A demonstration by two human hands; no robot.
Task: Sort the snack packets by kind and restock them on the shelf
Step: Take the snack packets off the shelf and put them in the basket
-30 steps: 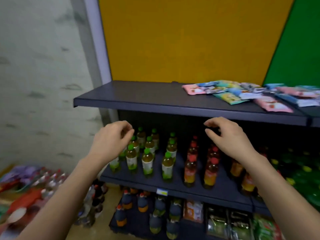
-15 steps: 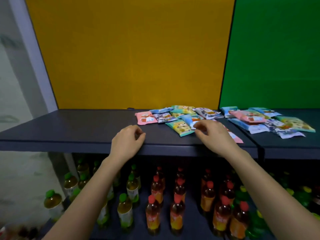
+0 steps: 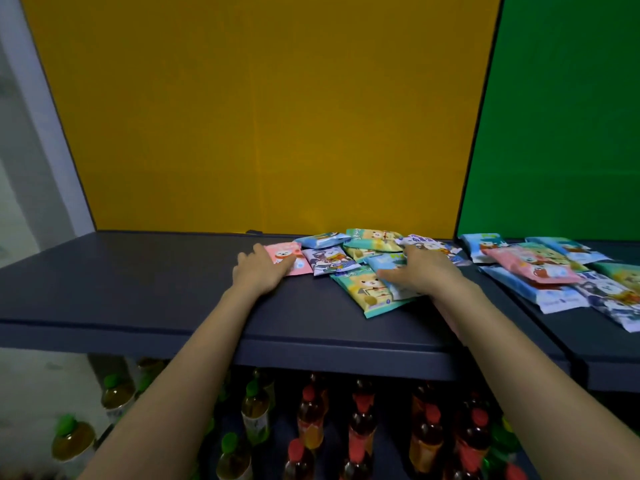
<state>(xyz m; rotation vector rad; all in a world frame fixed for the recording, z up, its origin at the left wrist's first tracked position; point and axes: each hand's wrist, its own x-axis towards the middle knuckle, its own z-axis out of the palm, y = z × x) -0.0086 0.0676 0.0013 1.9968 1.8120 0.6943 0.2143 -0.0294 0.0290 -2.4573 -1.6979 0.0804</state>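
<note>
A loose pile of snack packets lies on the dark top shelf [image 3: 145, 289] in front of the yellow panel. My left hand [image 3: 258, 271] rests on the left end of a pink packet [image 3: 289, 255], its fingers lying over it. My right hand [image 3: 420, 271] lies flat on the pile, fingers spread over a light blue packet [image 3: 379, 262] and a teal bear packet [image 3: 363, 289]. A purple-and-white packet [image 3: 329, 260] sits between the hands. Other packets [image 3: 370, 237] are heaped behind them.
A second heap of packets [image 3: 540, 268] covers the adjoining shelf section under the green panel [image 3: 561, 133]. The left part of the top shelf is bare. Below, rows of green-capped bottles [image 3: 254, 414] and red-capped bottles [image 3: 360, 431] stand on the lower shelf.
Both hands have moved up and forward from the shelf's front edge onto the packets. The left now touches the pink packet, the right the pile. My view has come closer to the shelf.
</note>
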